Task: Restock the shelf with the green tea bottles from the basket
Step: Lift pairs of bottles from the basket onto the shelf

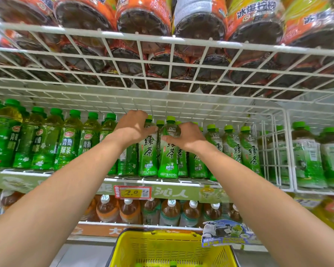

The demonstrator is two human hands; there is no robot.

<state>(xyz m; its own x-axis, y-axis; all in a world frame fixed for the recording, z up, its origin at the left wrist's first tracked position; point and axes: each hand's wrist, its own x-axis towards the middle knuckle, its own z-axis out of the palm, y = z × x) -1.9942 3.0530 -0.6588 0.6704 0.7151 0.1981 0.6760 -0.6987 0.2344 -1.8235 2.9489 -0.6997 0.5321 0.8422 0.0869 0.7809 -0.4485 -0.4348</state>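
Note:
Two green tea bottles stand upright at the front of the wire shelf (162, 181). My left hand (132, 128) grips the shoulder of the left bottle (148, 160), fingers curled over its top. My right hand (185, 136) holds the upper part of the right bottle (168, 160), thumb on its front, just under the green cap. More green tea bottles (249, 149) line up to the right. Below, the yellow basket (162, 245) shows green caps near the frame's bottom edge.
A white wire shelf (162, 41) loaded with orange-labelled bottles hangs close overhead. Green plum tea bottles (66, 143) fill the shelf to the left. A wire divider (285, 151) stands on the right. Brown tea bottles (170, 211) sit on the lower shelf behind a price tag (132, 192).

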